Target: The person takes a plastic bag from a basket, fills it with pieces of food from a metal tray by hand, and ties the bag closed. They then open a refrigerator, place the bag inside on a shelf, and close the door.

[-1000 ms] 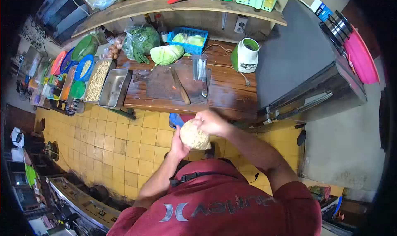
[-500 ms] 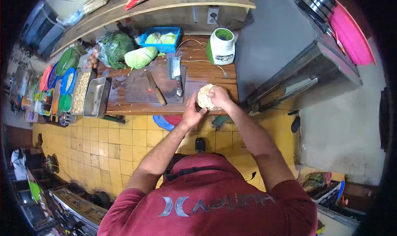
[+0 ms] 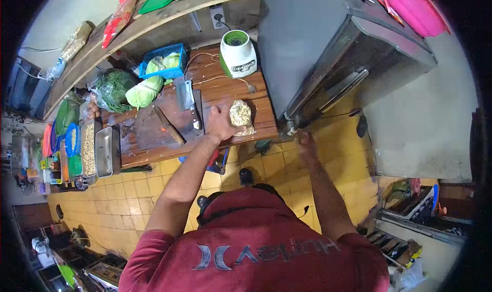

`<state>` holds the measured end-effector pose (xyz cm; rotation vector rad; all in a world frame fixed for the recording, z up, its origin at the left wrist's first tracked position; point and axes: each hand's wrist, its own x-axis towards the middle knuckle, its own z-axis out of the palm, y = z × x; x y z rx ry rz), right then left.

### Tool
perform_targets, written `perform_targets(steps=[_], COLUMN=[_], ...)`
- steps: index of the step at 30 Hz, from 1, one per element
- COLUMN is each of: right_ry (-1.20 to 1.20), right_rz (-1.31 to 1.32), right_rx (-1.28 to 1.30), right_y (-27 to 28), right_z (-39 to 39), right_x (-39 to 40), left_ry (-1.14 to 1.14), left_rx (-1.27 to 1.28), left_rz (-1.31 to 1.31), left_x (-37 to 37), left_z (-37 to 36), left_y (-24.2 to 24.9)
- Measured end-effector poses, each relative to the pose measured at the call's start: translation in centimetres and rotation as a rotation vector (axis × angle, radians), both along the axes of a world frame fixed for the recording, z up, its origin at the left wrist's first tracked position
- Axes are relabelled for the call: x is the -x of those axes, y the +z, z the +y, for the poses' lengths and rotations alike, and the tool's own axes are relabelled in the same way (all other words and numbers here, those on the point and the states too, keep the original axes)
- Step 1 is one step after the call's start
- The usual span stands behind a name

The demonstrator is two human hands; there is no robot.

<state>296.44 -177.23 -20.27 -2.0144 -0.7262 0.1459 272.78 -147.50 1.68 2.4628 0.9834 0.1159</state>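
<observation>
— Count of items on the brown wooden table [image 3: 225,89]?

— One pale, lumpy bag of noodles [image 3: 241,116] is lying near the table's front right corner. One wooden-handled knife [image 3: 168,126] and one steel cleaver [image 3: 186,96] are resting on one dark cutting board [image 3: 154,125]. One white-and-green blender [image 3: 238,54] is standing at the back edge.

— Orientation of the bag?

— Its long axis is running back to front.

— Hands?

— The left hand [image 3: 220,123] is cupping the bag's left side. The right hand [image 3: 307,139] is hanging off the table, loosely curled, holding nothing.
</observation>
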Motion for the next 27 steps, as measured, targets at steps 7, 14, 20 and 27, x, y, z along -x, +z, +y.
perform_targets(steps=[7, 14, 20, 27], right_ry=[0.053, 0.075, 0.464, 0.633], right_rz=[0.229, -0.096, 0.210, 0.288], right_rx=[0.446, 0.374, 0.029, -0.014], right_y=[13.1, 10.2, 20.2, 17.9], right_z=[4.9, 3.7, 12.8, 22.5], right_x=[1.3, 1.6, 7.0, 8.8], left_ry=[-0.001, -0.012, 0.008, 0.080], left_rx=[0.030, 0.154, 0.112, 0.146], left_rz=[0.059, -0.454, -0.421, -0.357], left_x=[-0.4, -1.1, -1.1, -0.6], left_z=[0.4, 1.4, 1.2, 0.9], left_y=[0.0, -1.0, -0.5, -0.8])
